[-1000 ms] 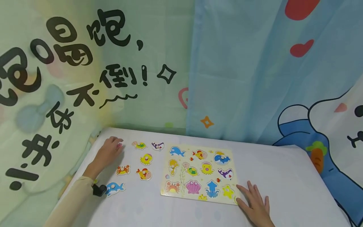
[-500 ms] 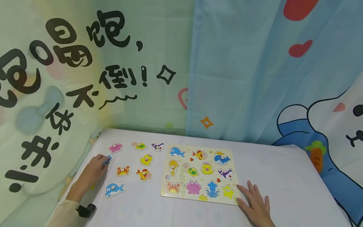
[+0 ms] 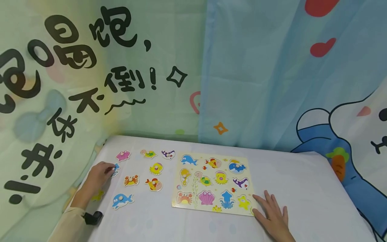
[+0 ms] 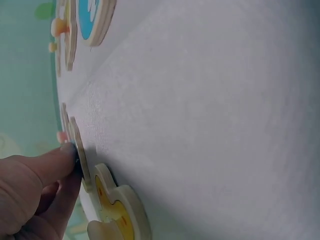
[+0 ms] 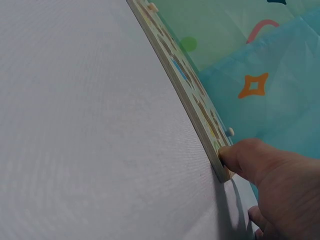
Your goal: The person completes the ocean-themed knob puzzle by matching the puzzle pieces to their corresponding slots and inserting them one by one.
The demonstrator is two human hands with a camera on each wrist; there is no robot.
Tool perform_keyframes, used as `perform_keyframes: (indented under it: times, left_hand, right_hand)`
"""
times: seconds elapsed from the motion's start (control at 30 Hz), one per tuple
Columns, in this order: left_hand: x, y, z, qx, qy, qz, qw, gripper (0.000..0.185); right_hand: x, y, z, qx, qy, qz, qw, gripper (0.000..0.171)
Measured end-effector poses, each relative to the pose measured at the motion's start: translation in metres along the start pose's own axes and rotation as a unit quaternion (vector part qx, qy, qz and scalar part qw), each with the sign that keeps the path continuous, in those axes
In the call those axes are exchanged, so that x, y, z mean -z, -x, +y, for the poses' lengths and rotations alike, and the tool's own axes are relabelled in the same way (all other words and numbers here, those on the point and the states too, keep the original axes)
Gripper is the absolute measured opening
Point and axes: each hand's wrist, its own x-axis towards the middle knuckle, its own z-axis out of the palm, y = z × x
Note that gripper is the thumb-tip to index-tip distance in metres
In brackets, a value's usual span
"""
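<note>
At the left side of the table my left hand (image 3: pixel 98 176) pinches a small blue puzzle piece (image 3: pixel 115 170), partly covered by the fingers. In the left wrist view, thumb and fingertips meet at the edge of this thin wooden piece (image 4: pixel 80 155), low over the cloth. A yellow starfish piece (image 3: pixel 98 195) with a knob lies below that wrist. Just behind the hand is a pink shell piece (image 3: pixel 123 155). My right hand (image 3: pixel 273 216) has its fingers spread, with the thumb on the right front corner of the puzzle board (image 3: pixel 211 212); the right wrist view shows the thumb touching this board (image 5: pixel 210 150).
Between hand and board lie a crab (image 3: pixel 131 180), a blue dolphin (image 3: pixel 122 201), a red-yellow fish (image 3: pixel 154 185), a yellow octopus (image 3: pixel 156 168), a turtle (image 3: pixel 148 154) and a purple whale (image 3: pixel 168 154). Knobs stand up from board spaces such as the blue whale (image 3: pixel 237 167). Printed curtains hang behind the table.
My left hand has left the pink shell piece at the back left and come nearer to me, onto the blue piece. My right hand stays at the board's corner.
</note>
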Motion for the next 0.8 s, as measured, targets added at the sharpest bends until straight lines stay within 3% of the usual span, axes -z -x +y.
perform_keyframes:
  times: [0.27,0.5,0.8]
  left_hand:
    - [0.005,0.003,-0.002,0.002,-0.006,-0.021,0.9998,0.026]
    - [0.002,-0.004,-0.008,-0.029,-0.004,-0.010,0.9995,0.023]
    - [0.004,-0.011,-0.001,-0.044,-0.031,0.010,0.9985,0.023]
  right_hand:
    - [-0.002,0.000,0.001,-0.005,0.001,-0.008,1.000,0.068]
    - [-0.001,0.001,0.001,0.016,-0.008,0.014,1.000,0.065]
    - [0.001,-0.002,0.002,0.003,-0.003,0.000,1.000,0.067]
